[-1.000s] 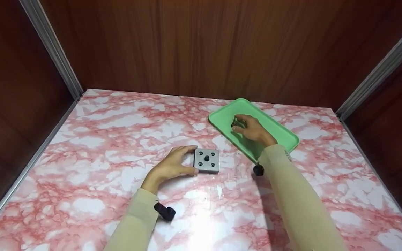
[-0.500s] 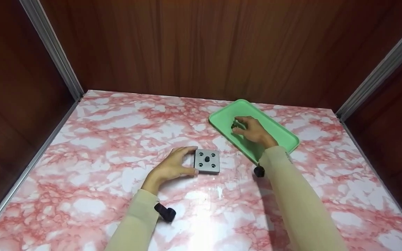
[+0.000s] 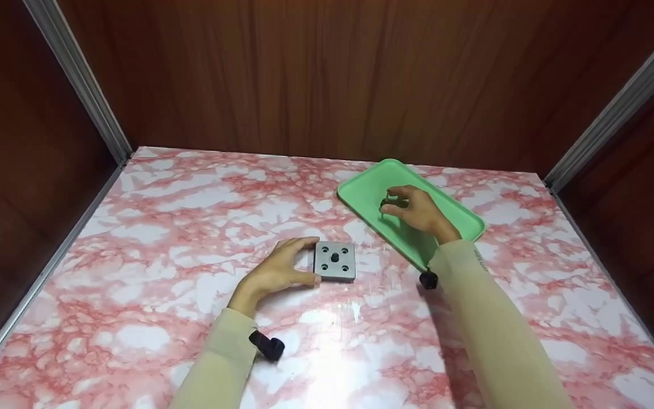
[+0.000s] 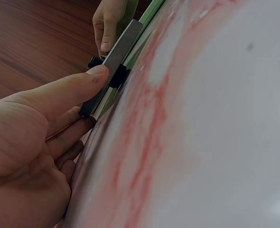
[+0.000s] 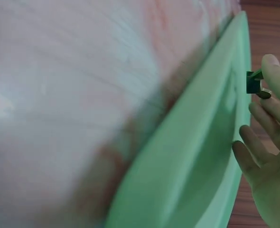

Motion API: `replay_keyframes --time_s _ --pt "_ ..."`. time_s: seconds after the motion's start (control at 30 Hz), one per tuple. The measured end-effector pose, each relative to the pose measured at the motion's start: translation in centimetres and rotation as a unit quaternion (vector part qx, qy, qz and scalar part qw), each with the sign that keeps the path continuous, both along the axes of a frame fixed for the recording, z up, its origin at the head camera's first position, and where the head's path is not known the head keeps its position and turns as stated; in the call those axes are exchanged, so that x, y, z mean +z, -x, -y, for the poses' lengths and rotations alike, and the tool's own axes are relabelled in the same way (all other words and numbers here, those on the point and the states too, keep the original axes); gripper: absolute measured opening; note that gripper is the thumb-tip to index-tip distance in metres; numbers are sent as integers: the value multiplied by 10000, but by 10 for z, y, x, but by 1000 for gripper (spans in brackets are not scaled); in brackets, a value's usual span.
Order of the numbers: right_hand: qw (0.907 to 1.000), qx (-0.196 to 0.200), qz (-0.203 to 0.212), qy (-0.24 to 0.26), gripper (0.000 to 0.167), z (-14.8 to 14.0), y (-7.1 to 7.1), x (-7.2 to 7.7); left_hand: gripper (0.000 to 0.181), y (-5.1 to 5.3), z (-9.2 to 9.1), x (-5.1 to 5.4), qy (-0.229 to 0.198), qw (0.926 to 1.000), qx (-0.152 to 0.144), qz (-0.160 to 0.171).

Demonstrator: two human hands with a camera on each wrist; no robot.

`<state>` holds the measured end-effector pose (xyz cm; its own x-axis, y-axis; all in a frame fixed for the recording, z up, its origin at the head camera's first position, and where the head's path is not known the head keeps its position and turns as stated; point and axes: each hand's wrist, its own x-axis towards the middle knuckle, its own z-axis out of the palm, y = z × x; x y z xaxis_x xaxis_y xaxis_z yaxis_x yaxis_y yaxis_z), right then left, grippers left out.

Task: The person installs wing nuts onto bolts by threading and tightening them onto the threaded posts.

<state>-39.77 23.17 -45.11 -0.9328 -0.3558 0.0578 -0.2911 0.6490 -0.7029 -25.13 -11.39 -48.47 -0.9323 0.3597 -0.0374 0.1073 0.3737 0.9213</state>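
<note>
A square grey metal plate (image 3: 335, 268) has a hole near each corner and a black knob (image 3: 335, 257) at its centre. My left hand (image 3: 275, 274) grips the plate's left side, thumb at the near edge and a finger at the far edge. Edge-on in the left wrist view, the plate (image 4: 112, 66) shows a black piece (image 4: 119, 76) under it. My right hand (image 3: 420, 211), over the green tray (image 3: 466, 218), pinches a small dark piece with a thin metal pin (image 3: 384, 203). The right wrist view shows this piece (image 5: 254, 83) partly hidden by the thumb; its exact kind is unclear.
Pink-and-white marbled sheeting covers the table (image 3: 162, 227). Dark wood panels (image 3: 259, 74) stand behind and on both sides, with metal corner posts (image 3: 86, 79). The tray lies at an angle toward the back right.
My right hand has risen slightly and shifted a little right with the small pinned piece, whose pin shows more clearly. The left hand and plate stay where they were.
</note>
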Motion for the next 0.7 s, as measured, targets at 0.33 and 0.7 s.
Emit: replay_keyframes --time_s 0.33,0.7 --pt "9989 361 -294 59 59 -11 -20 17 92 0 1 -1 -85 10000 15 35" --pt "9978 455 -398 264 58 -8 -49 26 91 1 -1 -3 -62 10000 -56 15"
